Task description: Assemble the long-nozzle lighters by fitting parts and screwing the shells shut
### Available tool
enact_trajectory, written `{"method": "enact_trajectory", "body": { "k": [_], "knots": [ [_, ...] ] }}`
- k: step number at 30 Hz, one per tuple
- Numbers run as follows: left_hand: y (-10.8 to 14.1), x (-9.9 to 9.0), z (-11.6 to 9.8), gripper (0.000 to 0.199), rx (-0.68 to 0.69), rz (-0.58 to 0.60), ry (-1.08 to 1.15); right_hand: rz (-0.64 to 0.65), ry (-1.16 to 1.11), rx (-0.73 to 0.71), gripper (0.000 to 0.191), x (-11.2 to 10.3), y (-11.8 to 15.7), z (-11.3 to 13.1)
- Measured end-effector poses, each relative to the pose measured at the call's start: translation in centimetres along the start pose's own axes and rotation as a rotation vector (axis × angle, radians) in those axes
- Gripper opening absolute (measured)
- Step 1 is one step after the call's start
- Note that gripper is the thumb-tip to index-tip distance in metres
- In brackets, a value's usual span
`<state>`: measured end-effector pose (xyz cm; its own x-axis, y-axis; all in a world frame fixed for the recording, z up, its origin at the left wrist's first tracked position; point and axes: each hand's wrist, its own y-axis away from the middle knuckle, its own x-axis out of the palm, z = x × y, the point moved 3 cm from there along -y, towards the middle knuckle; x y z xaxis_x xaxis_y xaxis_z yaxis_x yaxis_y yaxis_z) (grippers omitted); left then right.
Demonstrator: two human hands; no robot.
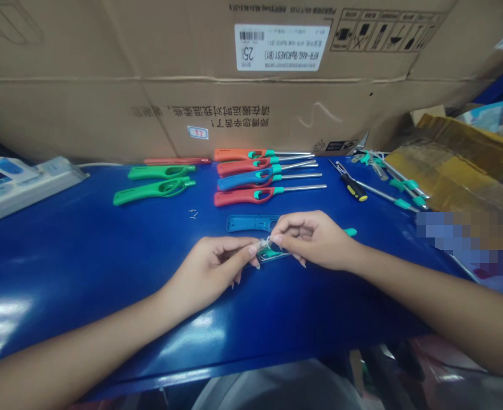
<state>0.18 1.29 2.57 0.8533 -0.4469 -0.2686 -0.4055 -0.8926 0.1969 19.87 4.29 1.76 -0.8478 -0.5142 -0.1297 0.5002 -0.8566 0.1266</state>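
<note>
My left hand (pixel 217 262) pinches a small clear part (pixel 260 245) between thumb and forefinger. Close on its right, my right hand (pixel 306 236) has thumb and forefinger pressed together at the thin, pale end of that same part. Below the fingertips lies an opened blue lighter shell (pixel 272 257) with a green piece in it, partly covered by my hands. Just behind is another blue half shell (pixel 246 222), lying flat with its right end hidden by my right hand. A green tip (pixel 351 232) shows beyond my right wrist.
Several assembled lighters (pixel 242 197) lie in a row behind my hands, with green handles (pixel 148 192) to their left. A screwdriver (pixel 354 188), metal rods (pixel 405 182) and a taped box (pixel 452 165) stand right. A power strip (pixel 29 188) lies left; cardboard (pixel 106 114) rises behind.
</note>
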Motion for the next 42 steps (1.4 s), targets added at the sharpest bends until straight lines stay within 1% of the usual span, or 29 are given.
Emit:
{"method": "enact_trajectory", "body": {
  "k": [14, 21, 24, 28, 31, 34, 38, 42],
  "knots": [
    [0.03, 0.07, 0.01, 0.033, 0.021, -0.003, -0.003, -0.006, 0.013, -0.057, 0.028, 0.17, 0.18, -0.12],
    [-0.16, -0.34, 0.23, 0.033, -0.028, -0.015, 0.080, 0.015, -0.029, -0.040, 0.037, -0.03, -0.13, 0.11],
    [-0.23, -0.47, 0.42, 0.033, -0.046, -0.012, 0.094, 0.026, -0.023, -0.049, 0.039, -0.09, -0.18, 0.15],
    [-0.29, -0.41, 0.38, 0.034, -0.051, -0.010, 0.076, 0.004, 0.000, -0.055, 0.038, 0.08, -0.11, 0.11],
    [-0.25, -0.33, 0.22, 0.033, -0.056, -0.018, 0.067, -0.036, 0.005, -0.090, 0.036, 0.25, -0.10, 0.19],
    [-0.18, -0.31, 0.07, 0.032, -0.048, -0.022, 0.057, -0.065, 0.023, -0.128, 0.032, 0.30, -0.12, 0.13],
    [-0.18, -0.19, 0.01, 0.032, -0.021, -0.022, 0.047, -0.087, 0.072, -0.134, 0.025, 0.30, -0.08, -0.19],
    [-0.21, 0.02, 0.11, 0.031, -0.007, -0.034, 0.032, -0.095, 0.093, -0.160, 0.023, 0.39, 0.02, -0.09]
  ]
}}
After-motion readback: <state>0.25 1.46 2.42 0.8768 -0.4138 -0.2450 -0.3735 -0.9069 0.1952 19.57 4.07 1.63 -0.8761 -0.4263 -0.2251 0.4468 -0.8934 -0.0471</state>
